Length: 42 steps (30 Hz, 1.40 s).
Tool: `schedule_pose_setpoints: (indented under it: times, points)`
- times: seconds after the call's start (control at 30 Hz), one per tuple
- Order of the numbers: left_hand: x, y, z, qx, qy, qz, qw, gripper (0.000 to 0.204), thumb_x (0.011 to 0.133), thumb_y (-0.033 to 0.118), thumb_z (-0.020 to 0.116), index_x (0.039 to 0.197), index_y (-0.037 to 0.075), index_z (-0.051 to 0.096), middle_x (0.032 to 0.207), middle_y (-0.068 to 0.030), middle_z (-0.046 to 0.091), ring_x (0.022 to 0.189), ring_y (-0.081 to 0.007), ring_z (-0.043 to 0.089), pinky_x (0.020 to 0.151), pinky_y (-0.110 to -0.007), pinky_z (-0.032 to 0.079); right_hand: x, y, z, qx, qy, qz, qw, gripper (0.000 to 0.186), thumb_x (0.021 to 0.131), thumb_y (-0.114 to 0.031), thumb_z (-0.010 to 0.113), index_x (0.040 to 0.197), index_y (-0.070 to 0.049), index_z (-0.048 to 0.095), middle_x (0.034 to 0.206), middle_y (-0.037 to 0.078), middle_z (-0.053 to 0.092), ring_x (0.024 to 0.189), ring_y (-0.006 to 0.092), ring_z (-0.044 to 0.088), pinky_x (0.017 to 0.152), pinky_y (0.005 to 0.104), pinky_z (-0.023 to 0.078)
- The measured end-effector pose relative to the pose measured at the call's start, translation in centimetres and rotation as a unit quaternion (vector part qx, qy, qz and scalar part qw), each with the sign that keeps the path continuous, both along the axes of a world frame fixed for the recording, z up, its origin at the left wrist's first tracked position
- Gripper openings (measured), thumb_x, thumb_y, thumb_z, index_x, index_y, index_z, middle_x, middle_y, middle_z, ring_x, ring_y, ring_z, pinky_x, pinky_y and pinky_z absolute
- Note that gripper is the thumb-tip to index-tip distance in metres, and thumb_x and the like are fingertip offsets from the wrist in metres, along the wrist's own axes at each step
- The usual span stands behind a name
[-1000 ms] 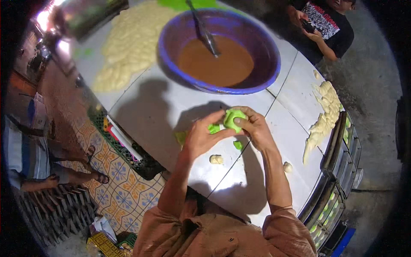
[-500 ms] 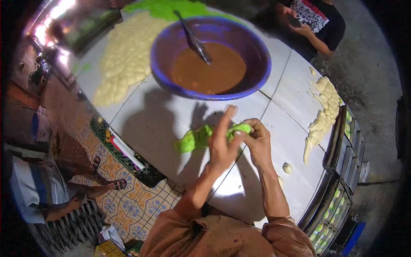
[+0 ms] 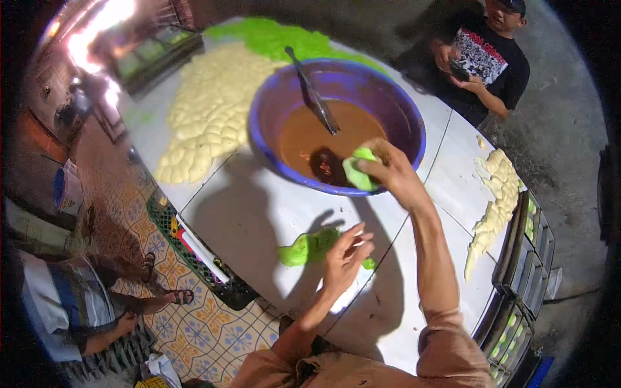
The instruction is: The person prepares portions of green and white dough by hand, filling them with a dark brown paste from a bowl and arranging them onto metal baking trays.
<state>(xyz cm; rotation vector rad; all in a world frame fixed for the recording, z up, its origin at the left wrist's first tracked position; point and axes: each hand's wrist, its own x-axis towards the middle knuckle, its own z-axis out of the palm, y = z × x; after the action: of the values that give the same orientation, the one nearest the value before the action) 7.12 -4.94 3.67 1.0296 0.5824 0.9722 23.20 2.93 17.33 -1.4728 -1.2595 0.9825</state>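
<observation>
My right hand (image 3: 396, 171) reaches over the near rim of a large purple basin (image 3: 391, 103), its fingers closed round a piece of green dough (image 3: 357, 172). Inside the basin lies a brown, paste-like mass (image 3: 297, 139) with a dark hollow near the front. A dark long-handled utensil (image 3: 305, 83) leans in it. Lower down, my left hand (image 3: 347, 260) hovers over the white tiled table (image 3: 242, 226), fingers apart and holding nothing. Beside and partly behind it rests a flattened strip of green dough (image 3: 304, 249).
Many cream dough pieces (image 3: 217, 103) cover the far left, with green dough (image 3: 278, 39) beyond. More cream dough (image 3: 497, 194) lies at right, next to stacked trays (image 3: 525, 252). A green crate (image 3: 187, 242) adjoins the left edge. One person (image 3: 488, 61) stands opposite, another (image 3: 71, 297) sits left.
My right hand has moved from the green strip up to the basin, carrying a green dough piece. My left hand has drawn slightly down. The whole view has shifted a little.
</observation>
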Motion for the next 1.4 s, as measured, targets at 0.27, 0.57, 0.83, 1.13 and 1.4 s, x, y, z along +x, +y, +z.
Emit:
schedule_pose_setpoints:
  times: [0.27,0.57,0.83,1.13,1.4]
  points:
    - [-4.4,2.1,-1.6,0.032,0.068,0.064,0.995,0.033,0.094,0.009,0.063,0.125,-0.002,0.059,0.106,-0.0128,0.069,0.095,-0.0153,0.066,0.082,-0.028,0.056,7.3,11.5,-16.7,-0.027,-0.443,0.256,0.859,0.025,0.083,-0.019,0.058,0.101,-0.002,0.062,0.087,0.016,0.066,0.077,0.0231,0.062,0.072,0.0372,0.049]
    - [-6.5,2.9,-1.6,0.007,0.106,0.061,0.992,0.030,0.094,0.010,0.063,0.122,-0.001,0.061,0.108,-0.0124,0.068,0.098,-0.0170,0.066,0.083,-0.029,0.057,1.4,9.0,-5.8,-0.192,-0.052,0.213,0.957,0.017,0.092,-0.019,0.060,0.101,-0.004,0.062,0.078,0.004,0.062,0.075,0.0140,0.064,0.063,0.0263,0.049]
    - [1.0,3.8,4.3,-0.047,-0.016,-0.065,0.997,0.045,0.102,0.033,0.049,0.134,0.001,0.051,0.122,-0.0138,0.063,0.109,-0.0215,0.063,0.088,-0.033,0.053,3.1,-1.1,-2.6,-0.009,0.358,-0.007,0.934,0.020,0.095,-0.018,0.062,0.109,-0.007,0.053,0.091,0.004,0.064,0.079,0.0136,0.066,0.074,0.0272,0.057]
    - [10.3,0.6,2.3,-0.170,-0.080,-0.159,0.969,0.036,0.097,0.033,0.060,0.113,0.000,0.065,0.105,-0.0091,0.069,0.094,-0.0154,0.067,0.090,-0.031,0.052,7.8,-14.6,-6.4,0.009,0.307,-0.155,0.939,0.027,0.089,-0.016,0.062,0.112,-0.005,0.053,0.108,0.009,0.062,0.094,0.0166,0.062,0.084,0.0280,0.053]
    - [15.0,-4.9,0.9,-0.100,0.082,-0.151,0.980,0.039,0.091,0.021,0.070,0.121,-0.003,0.064,0.096,-0.0041,0.068,0.081,-0.0074,0.061,0.072,-0.023,0.051,6.2,-21.5,-9.1,0.108,0.019,-0.361,0.926,0.038,0.083,-0.011,0.073,0.119,-0.004,0.064,0.132,0.020,0.050,0.102,0.0279,0.063,0.085,0.0357,0.052]
